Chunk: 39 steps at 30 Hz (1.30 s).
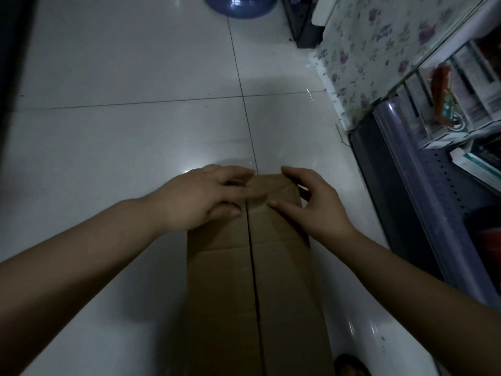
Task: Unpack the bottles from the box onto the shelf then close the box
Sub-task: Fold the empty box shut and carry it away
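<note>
While the box (254, 267) stands on the floor (122, 131) with flaps down, left hand (200, 196) and right hand (311, 204) press its far end, fingers relaxed, holding nothing.

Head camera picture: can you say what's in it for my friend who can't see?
Two bare hands, the left hand and the right hand, rest on the closed top flaps of a long brown cardboard box standing on a shiny white tiled floor. A dark metal shelf stands to the right.
</note>
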Tool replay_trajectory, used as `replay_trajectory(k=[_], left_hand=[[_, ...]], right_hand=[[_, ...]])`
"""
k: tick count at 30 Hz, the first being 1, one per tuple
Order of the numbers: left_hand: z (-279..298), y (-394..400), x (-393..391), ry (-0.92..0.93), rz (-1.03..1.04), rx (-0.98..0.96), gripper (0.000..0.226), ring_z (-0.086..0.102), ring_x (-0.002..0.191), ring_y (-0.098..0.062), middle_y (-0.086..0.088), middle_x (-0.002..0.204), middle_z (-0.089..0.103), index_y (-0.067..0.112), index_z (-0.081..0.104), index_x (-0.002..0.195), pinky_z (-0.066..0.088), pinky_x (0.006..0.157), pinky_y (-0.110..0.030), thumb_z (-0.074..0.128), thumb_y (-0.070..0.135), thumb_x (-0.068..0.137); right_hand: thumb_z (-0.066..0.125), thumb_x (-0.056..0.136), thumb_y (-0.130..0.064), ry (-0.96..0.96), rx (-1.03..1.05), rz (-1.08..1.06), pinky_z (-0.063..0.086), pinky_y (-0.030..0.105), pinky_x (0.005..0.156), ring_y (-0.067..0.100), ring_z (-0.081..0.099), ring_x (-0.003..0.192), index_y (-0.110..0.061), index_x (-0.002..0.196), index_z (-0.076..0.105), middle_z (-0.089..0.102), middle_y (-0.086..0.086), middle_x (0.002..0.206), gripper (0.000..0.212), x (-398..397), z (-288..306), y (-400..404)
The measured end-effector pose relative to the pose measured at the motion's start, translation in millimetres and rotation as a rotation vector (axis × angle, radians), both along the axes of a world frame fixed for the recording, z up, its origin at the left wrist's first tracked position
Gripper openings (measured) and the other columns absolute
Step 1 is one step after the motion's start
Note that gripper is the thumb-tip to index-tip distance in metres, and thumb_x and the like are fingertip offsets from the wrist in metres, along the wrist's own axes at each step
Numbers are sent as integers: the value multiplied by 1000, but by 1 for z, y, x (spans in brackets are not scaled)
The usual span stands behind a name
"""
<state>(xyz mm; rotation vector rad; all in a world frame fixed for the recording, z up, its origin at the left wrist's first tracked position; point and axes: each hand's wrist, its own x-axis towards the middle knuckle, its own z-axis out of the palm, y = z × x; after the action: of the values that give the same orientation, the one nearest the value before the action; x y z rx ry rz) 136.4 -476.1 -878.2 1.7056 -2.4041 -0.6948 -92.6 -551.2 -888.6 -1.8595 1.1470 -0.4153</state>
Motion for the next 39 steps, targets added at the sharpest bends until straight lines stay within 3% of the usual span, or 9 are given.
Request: replay_trajectory(k=[7,12,17,21,27,31,34,37,39], left_hand=[[-2,10,3,-78,166,-100,53,50,116,-17,8,138,44,47,41,133,51,76,-32,26,64,86],[0,31,17,-106,365,-132,60,60,90,-19,2,118,53,35,48,130,55,64,-35,29,67,83],[5,64,21,-139,568,-116,56,57,80,-20,0,107,53,31,50,130,50,61,-32,42,66,86],[1,87,22,-174,607,-116,52,54,69,-23,-3,90,52,25,55,125,43,54,-29,48,59,87],[3,114,13,-106,536,-103,41,50,54,-21,-1,76,50,22,58,102,42,47,-27,43,55,82],[-3,117,-4,9,689,-75,33,50,63,-12,6,81,46,32,42,88,45,49,-28,45,64,82],[-15,113,1,123,687,-173,44,48,95,-10,7,105,45,21,56,102,47,76,-25,50,57,78],[-21,107,2,369,732,-110,54,27,126,5,17,134,26,43,40,121,28,102,-12,54,59,72],[-23,101,-1,530,815,0,70,26,131,1,16,142,21,54,24,132,32,105,-25,53,62,69]], right_hand=[[77,77,-25,-12,12,-40,41,17,99,5,52,115,-21,136,48,51,-8,129,66,1,5,-1],[77,75,-35,145,-17,-19,39,19,97,3,50,113,-20,137,49,51,-6,134,70,-14,15,-12],[78,71,-41,261,-69,-94,35,20,90,1,43,111,-21,138,48,51,-5,136,76,-33,20,-19],[80,68,-45,312,-172,-162,34,22,93,13,46,124,-19,137,49,51,-1,136,80,-42,20,-13],[77,70,-46,184,18,-434,49,36,93,12,53,107,-16,131,53,59,-2,120,71,-58,5,-2],[61,89,-34,59,25,-464,43,30,89,10,49,108,-22,134,48,48,-12,114,48,-54,-2,19],[55,94,-34,81,14,-393,39,28,90,10,47,112,-21,135,45,45,-10,120,45,-54,-6,14],[51,89,-46,106,47,-286,39,31,99,9,45,116,-20,140,41,43,-8,126,57,-55,-5,2],[49,82,-48,90,104,-225,38,31,102,10,44,119,-23,144,34,41,-5,134,68,-54,-4,-2]])
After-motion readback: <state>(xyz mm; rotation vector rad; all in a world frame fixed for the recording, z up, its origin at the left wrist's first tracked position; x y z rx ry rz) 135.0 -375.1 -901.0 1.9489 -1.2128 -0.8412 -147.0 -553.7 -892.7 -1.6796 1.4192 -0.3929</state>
